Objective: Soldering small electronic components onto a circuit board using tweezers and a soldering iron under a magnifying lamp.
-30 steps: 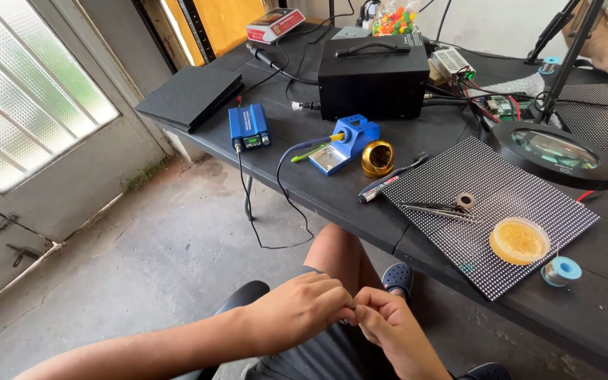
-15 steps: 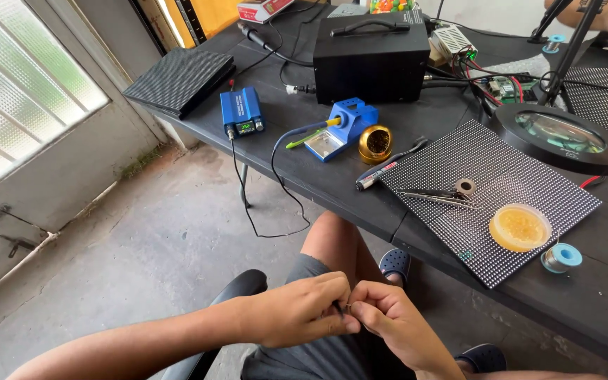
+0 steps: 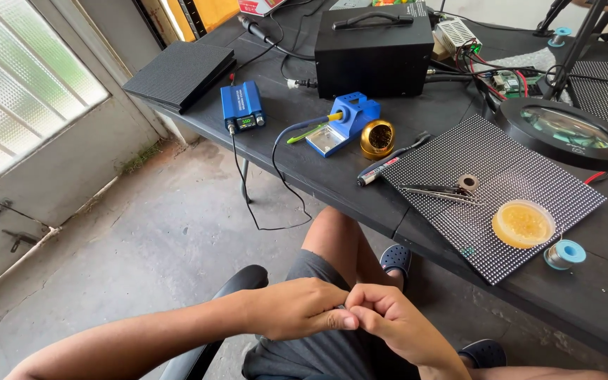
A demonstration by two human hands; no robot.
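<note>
While the long black table (image 3: pixel 332 179) spreads well beyond the grip, the left hand (image 3: pixel 297 308) and right hand (image 3: pixel 388 320) meet over the lap, fingertips pinched together on something too small to make out. Ahead of the grip lies the dotted panel (image 3: pixel 490 186), then the black box (image 3: pixel 374 49), the blue soldering stand (image 3: pixel 346 123), and the yellow dish (image 3: pixel 522 224).

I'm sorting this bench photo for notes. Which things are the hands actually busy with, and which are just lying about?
In hand:
left hand and right hand, pinched together over the lap on something too small to make out.

Lying about:
dotted panel, tweezers, yellow dish, solder spool, blue stand, magnifier lamp, black box.
</note>
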